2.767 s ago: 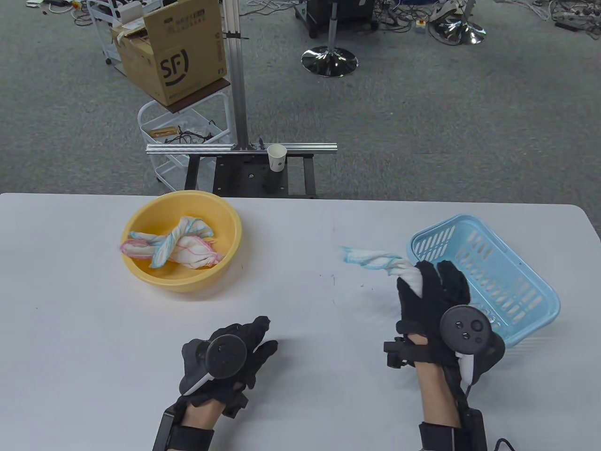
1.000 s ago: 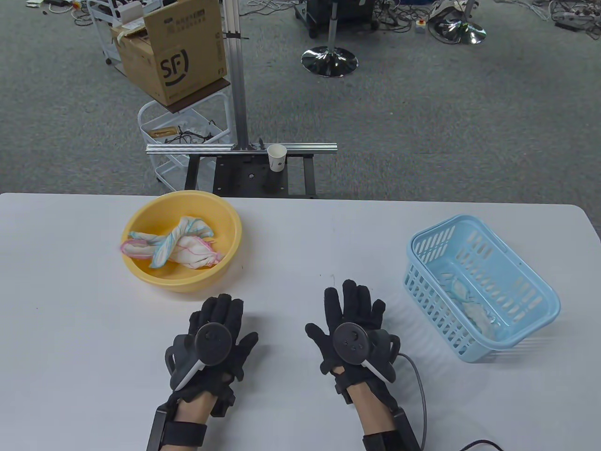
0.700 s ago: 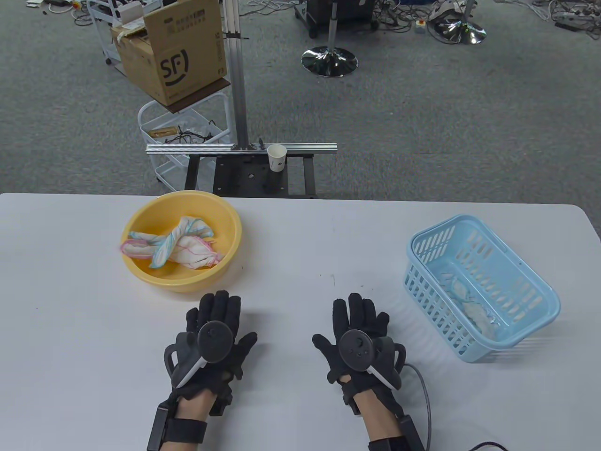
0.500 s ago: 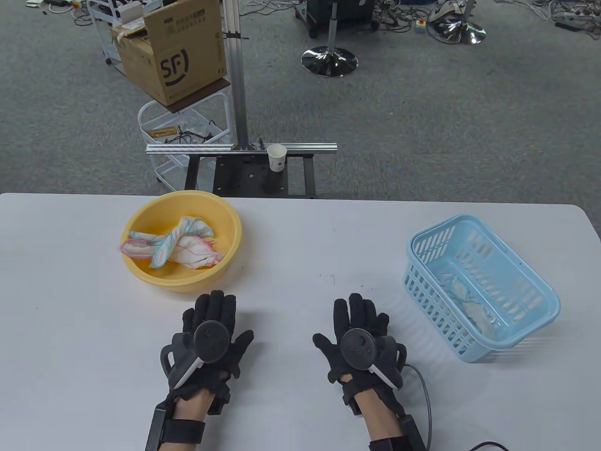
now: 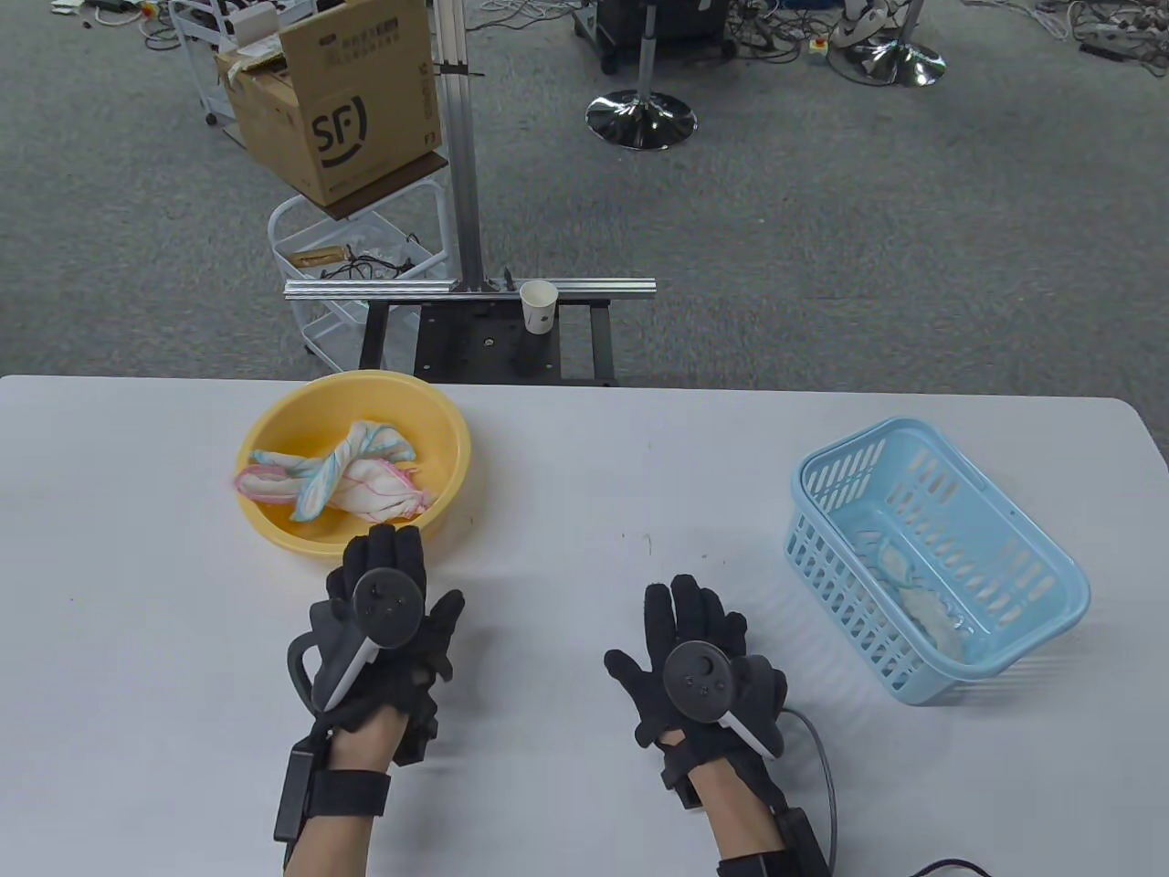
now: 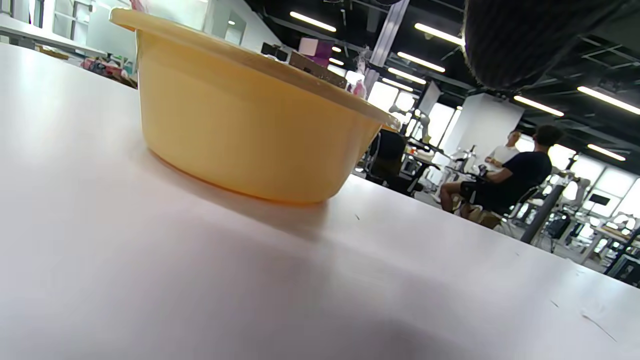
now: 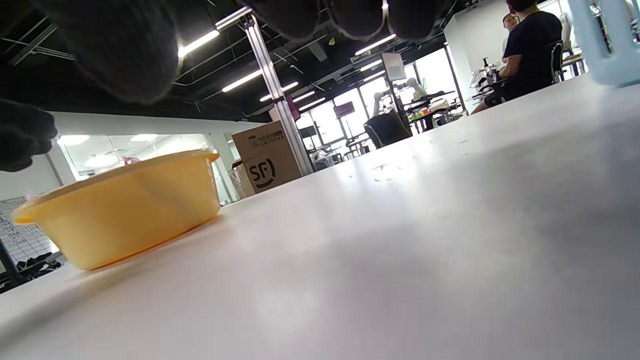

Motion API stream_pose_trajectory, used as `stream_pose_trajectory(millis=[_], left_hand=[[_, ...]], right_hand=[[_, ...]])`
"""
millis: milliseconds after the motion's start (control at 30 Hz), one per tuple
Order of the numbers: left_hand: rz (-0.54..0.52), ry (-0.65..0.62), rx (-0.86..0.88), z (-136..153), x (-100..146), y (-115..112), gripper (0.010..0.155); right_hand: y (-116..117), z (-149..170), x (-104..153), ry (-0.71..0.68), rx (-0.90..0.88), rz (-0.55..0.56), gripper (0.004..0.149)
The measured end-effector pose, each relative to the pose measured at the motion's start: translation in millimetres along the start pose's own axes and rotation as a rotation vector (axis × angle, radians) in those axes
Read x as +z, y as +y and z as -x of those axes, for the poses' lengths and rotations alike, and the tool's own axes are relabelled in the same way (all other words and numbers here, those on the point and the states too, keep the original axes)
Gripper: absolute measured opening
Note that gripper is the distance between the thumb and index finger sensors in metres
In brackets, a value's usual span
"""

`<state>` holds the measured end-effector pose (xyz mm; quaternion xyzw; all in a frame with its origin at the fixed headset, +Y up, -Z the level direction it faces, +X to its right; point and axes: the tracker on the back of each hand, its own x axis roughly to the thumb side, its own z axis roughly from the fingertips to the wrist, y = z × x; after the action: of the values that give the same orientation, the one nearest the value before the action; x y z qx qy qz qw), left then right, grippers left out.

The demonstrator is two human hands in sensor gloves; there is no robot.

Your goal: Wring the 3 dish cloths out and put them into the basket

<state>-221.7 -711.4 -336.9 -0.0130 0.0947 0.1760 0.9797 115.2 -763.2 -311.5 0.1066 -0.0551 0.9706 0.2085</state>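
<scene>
A yellow bowl at the table's left holds two twisted cloths, one edged in blue, one edged in pink. The light blue basket at the right holds one white cloth. My left hand hovers with straight fingers at the bowl's near rim, holding nothing. My right hand lies open mid-table, palm down, empty. The left wrist view shows the bowl's outer wall close up. In the right wrist view the bowl sits at the left.
Beyond the table's far edge stands a black stand with a metal rail and a paper cup. A cardboard box sits on a white cart. A cable trails from my right wrist. Two people sit in the background.
The cloth my right hand held 2.8 s ago now lies in the basket. My right hand came back to mid-table. My left hand has moved forward and left to the bowl's near rim.
</scene>
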Motion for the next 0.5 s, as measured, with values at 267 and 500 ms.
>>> stream_pose_trajectory(millis=[267,500], left_hand=[[0.094,0.078,0.078,-1.8,-45.2,14.6,0.092],[0.192,0.136,0.059,-6.2,-82.1,1.6,0.086]], right_hand=[[-1.1,1.3,0.5,0.001,-0.02,0.0,0.085],[-1.2,6.5,1.2,0.009,-0.054,0.001,0.084]])
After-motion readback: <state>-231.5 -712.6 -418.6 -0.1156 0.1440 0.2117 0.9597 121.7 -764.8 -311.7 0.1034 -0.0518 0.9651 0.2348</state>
